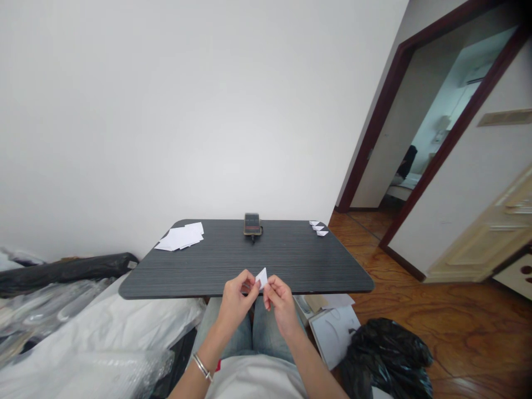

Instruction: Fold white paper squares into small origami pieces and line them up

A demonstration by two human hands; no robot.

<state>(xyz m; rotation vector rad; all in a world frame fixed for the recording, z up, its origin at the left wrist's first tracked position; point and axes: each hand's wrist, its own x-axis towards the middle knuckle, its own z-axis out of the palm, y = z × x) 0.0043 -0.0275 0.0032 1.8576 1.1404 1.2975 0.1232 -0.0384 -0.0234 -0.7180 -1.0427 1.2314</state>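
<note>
folded paper (261, 276) in fingers (245, 276), tip and long axis pointing away

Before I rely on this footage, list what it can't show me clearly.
All in the head view:
Folded paper: partly covered by the left hand.
Device: screen details too small.
White sheets: count, hidden by overlap.
Black bag: cut off by the bottom edge.

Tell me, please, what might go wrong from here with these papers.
The small white paper is at the fingertips of the left hand and right hand, close to the table's near edge, so it might slip into the lap. The loose stack of sheets lies unevenly and could slide apart. The small folded pieces sit near the far right corner and might get knocked off.
</note>
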